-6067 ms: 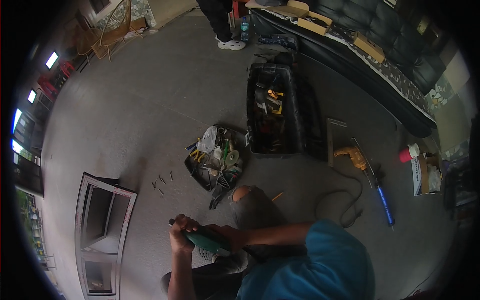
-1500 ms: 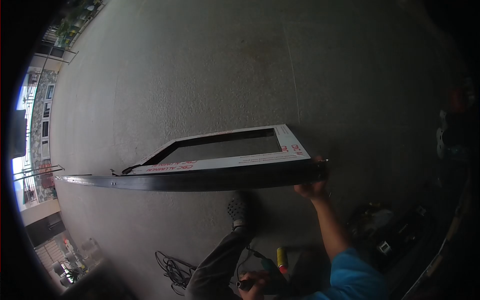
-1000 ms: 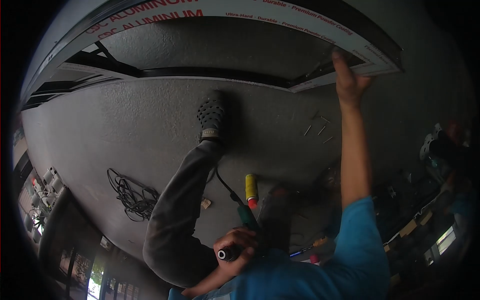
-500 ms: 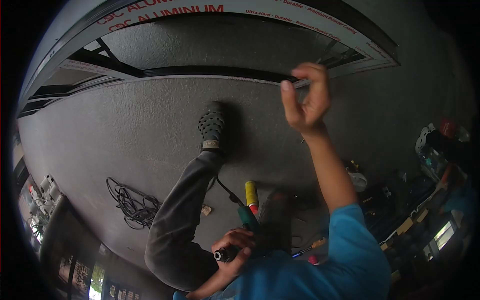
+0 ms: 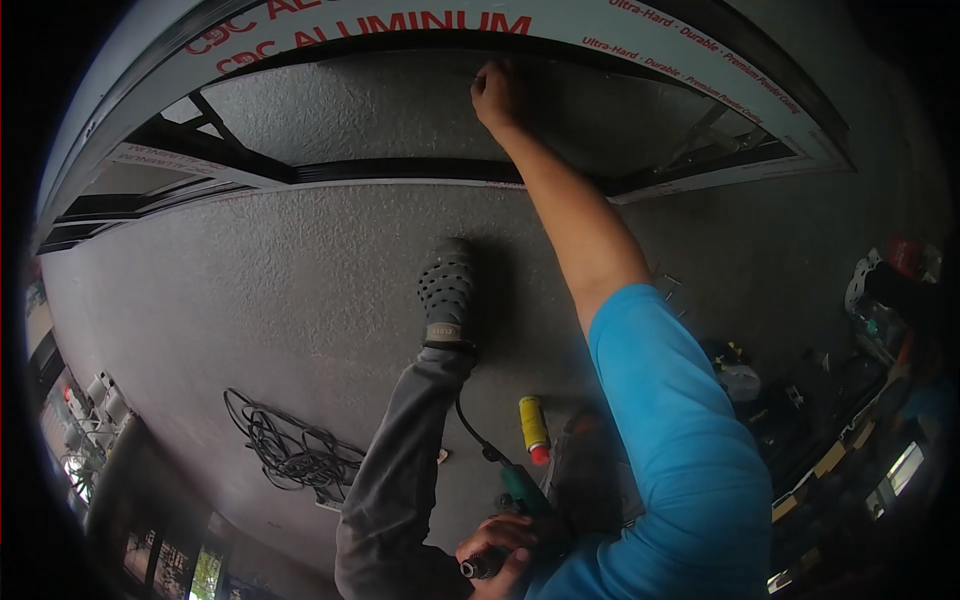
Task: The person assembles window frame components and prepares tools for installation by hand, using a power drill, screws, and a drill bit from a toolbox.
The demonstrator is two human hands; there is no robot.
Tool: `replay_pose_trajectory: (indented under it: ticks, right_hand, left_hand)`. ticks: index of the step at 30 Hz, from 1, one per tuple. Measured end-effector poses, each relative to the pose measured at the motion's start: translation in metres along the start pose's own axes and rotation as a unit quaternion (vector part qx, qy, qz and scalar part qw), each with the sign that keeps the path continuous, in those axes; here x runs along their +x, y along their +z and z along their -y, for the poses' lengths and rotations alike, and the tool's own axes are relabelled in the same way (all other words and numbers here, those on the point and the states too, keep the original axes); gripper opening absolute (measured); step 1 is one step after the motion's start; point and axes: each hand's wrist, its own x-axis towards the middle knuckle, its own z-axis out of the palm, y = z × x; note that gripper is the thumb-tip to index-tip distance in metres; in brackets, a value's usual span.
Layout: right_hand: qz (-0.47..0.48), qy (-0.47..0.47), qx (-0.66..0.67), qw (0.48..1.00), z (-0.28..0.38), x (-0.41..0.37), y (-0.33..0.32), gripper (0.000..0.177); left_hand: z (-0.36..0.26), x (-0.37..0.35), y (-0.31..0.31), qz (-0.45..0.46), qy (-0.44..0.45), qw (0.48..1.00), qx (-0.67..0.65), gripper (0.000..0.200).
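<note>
A green power drill (image 5: 522, 488) lies close against my body at the bottom, its chuck pointing back toward me. My left hand (image 5: 497, 538) is wrapped round it just behind the chuck. Stretched far forward, my right hand (image 5: 497, 97) is closed, its fingers curled inside an opening of the black window frame (image 5: 400, 172). It is right by the frame's upper inner edge; whatever its fingers hold is hidden. White protective film (image 5: 440, 30) with red lettering covers the frame's faces.
My shoe (image 5: 446, 290) stands on the grey floor between me and the frame. A coiled black cable (image 5: 290, 440) lies to the left. Near the drill is a yellow spray can (image 5: 533, 428) with a red end. Tools and assorted items clutter the right side.
My right hand has moved forward and left, from beside the frame's near edge into its opening, and its fingers have closed. My left hand still holds the drill. The view has shifted slightly.
</note>
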Motion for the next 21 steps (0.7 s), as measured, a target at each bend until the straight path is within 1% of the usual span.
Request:
replay_pose_trajectory:
  ticks: [1, 2, 3, 4, 5, 6, 7, 8, 10, 12, 14, 16, 18, 19, 21]
  right_hand:
    - [-0.003, 0.001, 0.001, 1.000, 0.000, 0.002, 0.000, 0.016]
    - [0.001, -0.025, -0.034, 0.999, 0.000, 0.001, 0.000, 0.015]
    - [0.012, -0.049, -0.069, 0.996, -0.002, -0.009, -0.001, 0.015]
    - [0.022, -0.047, -0.069, 0.996, -0.003, -0.022, -0.007, 0.015]
    - [0.068, -0.038, 0.089, 0.993, -0.001, -0.034, -0.014, 0.014]
    - [0.110, -0.026, 0.245, 0.963, 0.003, -0.044, -0.024, 0.013]
    - [0.122, -0.035, 0.314, 0.941, 0.017, -0.066, -0.050, 0.011]
    - [0.127, -0.034, 0.320, 0.938, 0.021, -0.093, -0.069, 0.011]
    - [0.216, -0.022, 0.477, 0.852, 0.022, -0.142, -0.110, 0.009]
    - [0.255, 0.008, 0.481, 0.839, 0.013, -0.202, -0.167, 0.004]
    - [0.272, 0.045, 0.469, 0.839, -0.019, -0.268, -0.211, 0.003]
    - [0.230, 0.100, 0.405, 0.879, -0.069, -0.344, -0.238, 0.004]
    - [0.243, 0.149, 0.283, 0.916, -0.135, -0.425, -0.257, 0.004]
    - [0.224, 0.155, 0.279, 0.921, -0.156, -0.463, -0.268, 0.004]
    - [0.245, 0.231, 0.199, 0.920, -0.185, -0.519, -0.287, 0.006]
  left_hand:
    - [0.008, -0.005, -0.005, 0.025, 0.019, 1.000, 0.002, 0.026]
    - [0.015, -0.011, -0.009, 0.023, 0.018, 1.000, 0.003, 0.026]
    - [0.009, -0.004, -0.004, 0.010, 0.022, 1.000, -0.002, 0.017]
    - [0.005, -0.001, 0.002, -0.005, 0.023, 1.000, -0.008, 0.013]
    - [0.005, -0.005, 0.005, -0.018, 0.024, 1.000, -0.003, 0.012]
    - [0.007, -0.008, 0.006, -0.027, 0.019, 0.999, -0.001, 0.012]
    - [0.011, -0.011, 0.008, -0.028, 0.026, 0.999, 0.006, 0.013]
    - [0.017, -0.016, 0.009, -0.025, 0.034, 0.999, 0.015, 0.013]
    - [0.031, -0.030, 0.011, -0.023, 0.033, 0.999, 0.021, 0.014]
    - [0.046, -0.047, 0.018, -0.036, 0.000, 0.999, 0.018, 0.016]
    - [0.067, -0.065, 0.020, 0.008, -0.014, 1.000, 0.010, 0.019]
    - [0.088, -0.083, 0.022, 0.077, 0.005, 0.997, 0.018, 0.024]
    - [0.115, -0.103, 0.019, 0.152, 0.045, 0.987, 0.036, 0.031]
    - [0.128, -0.114, 0.018, 0.169, 0.057, 0.983, 0.045, 0.036]
    - [0.148, -0.143, 0.021, 0.163, 0.104, 0.977, 0.087, 0.038]
